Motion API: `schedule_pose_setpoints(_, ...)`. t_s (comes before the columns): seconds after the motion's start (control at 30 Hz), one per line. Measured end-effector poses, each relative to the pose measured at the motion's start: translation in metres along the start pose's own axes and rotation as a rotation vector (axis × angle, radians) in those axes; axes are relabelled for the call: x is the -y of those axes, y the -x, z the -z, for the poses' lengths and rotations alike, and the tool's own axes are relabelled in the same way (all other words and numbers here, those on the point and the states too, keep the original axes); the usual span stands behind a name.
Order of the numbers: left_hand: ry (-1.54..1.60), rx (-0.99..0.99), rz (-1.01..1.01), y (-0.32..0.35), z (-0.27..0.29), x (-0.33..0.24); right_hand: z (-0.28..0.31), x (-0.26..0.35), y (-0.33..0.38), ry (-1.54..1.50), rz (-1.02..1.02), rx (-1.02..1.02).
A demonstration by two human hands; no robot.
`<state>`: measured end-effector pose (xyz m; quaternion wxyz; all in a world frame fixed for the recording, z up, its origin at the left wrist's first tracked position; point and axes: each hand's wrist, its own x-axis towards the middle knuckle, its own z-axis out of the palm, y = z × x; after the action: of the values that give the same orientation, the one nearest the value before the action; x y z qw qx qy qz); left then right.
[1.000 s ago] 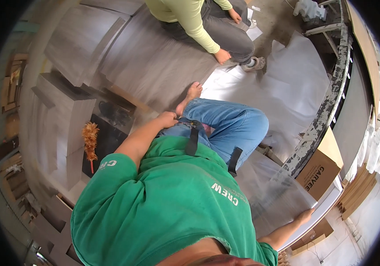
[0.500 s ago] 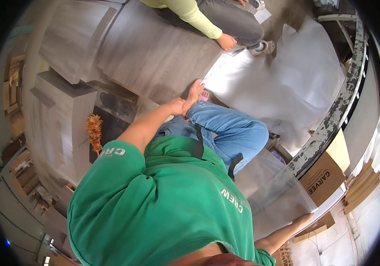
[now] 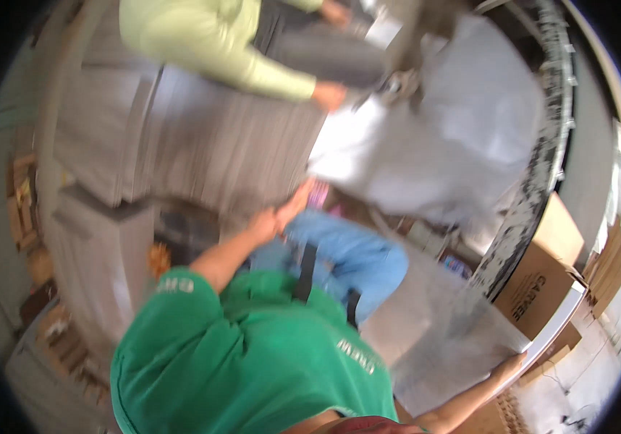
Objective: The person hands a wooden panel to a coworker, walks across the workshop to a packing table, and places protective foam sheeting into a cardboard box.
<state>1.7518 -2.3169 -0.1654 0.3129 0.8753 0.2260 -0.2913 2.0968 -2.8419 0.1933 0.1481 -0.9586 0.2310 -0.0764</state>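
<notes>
My left hand (image 3: 263, 226) is closed around my bare foot (image 3: 296, 204) near the ankle, in front of my bent, jeans-clad leg. Motion blur softens the fingers. At the lower right my right hand (image 3: 509, 369) lies at the outer edge of a translucent white wrapping sheet (image 3: 444, 358), fingers stretched along that edge. The sheet covers a flat surface beside me; what is beneath shows only as a pale edge. Beyond my foot are stacked grey wood-grain panels (image 3: 231, 137).
A co-worker in a pale yellow top (image 3: 209, 43) sits at the far side, one hand (image 3: 328, 95) near the panel edge. White sheeting (image 3: 462, 123) spreads at right beside a chipped metal rail (image 3: 535, 173). A cardboard box (image 3: 535, 293) stands beyond. An orange duster (image 3: 158, 259) is at left.
The view has shifted, so the co-worker and panels sit lower in the picture and more of the co-worker's top shows. My left hand stays at my foot, my right at the sheet's edge.
</notes>
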Motion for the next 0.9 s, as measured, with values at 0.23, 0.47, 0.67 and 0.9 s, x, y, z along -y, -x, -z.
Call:
schedule_pose_setpoints(0.23, -0.140, 0.173, 0.055, 0.008, 0.029, -0.022, 0.004, -0.002, 0.003, 0.094, -0.157, -0.121)
schedule_pose_setpoints(0.47, -0.175, 0.258, 0.158, 0.018, 0.067, -0.047, 0.007, 0.000, 0.006, 0.173, -0.171, -0.164)
schedule_pose_setpoints(0.67, -0.192, 0.163, -0.007, -0.004, 0.019, -0.001, 0.009, -0.001, 0.003, 0.117, -0.090, -0.167)
schedule_pose_setpoints(0.9, -0.137, 0.054, -0.109, -0.010, 0.024, -0.019, 0.006, 0.008, 0.002, 0.153, -0.116, -0.154)
